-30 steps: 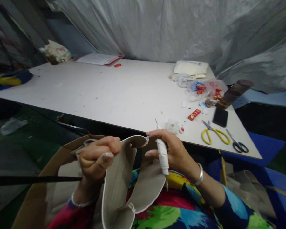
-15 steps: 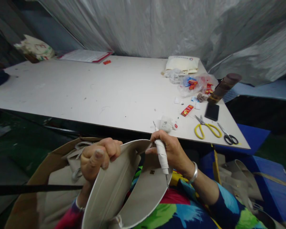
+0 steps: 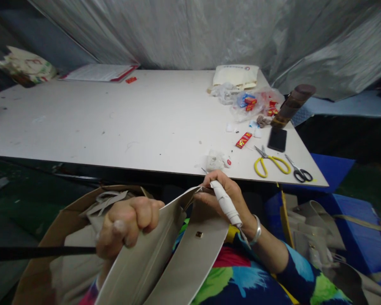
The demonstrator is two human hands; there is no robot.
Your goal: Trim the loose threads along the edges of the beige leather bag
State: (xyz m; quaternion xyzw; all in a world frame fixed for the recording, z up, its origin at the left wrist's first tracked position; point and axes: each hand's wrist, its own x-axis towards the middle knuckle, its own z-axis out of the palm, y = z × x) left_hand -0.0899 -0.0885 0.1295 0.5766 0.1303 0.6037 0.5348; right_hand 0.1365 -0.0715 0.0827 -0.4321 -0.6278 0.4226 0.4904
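A beige handbag (image 3: 150, 252) with pale edges stands tilted before my body, its flap (image 3: 190, 250) folded open toward me. A small gold-coloured metal fitting (image 3: 199, 234) sits on the flap. My left hand (image 3: 128, 224) is closed over the bag's left upper edge. At the upper corner, my right hand (image 3: 233, 195) pinches the bag's edge between thumb and fingers. The same hand also holds a thin pointed tool (image 3: 227, 205) with a white wrapped grip, lying across the fingers. Its metal ends stick out on both sides. What is under the right fingertips is hidden.
Yellow-handled scissors (image 3: 271, 164), black-handled snips (image 3: 301, 173), a phone (image 3: 277, 140) and a red packet (image 3: 243, 140) lie on the white table (image 3: 139, 123). A brown cylinder (image 3: 294, 106) stands behind. Below are a cardboard box (image 3: 47, 241) and a blue bin (image 3: 358, 228) with beige pieces.
My left hand has shifted slightly left and down with the bag's edge. The tool in my right hand has tilted, its lower end swinging right toward the wrist. The view has also shifted slightly.
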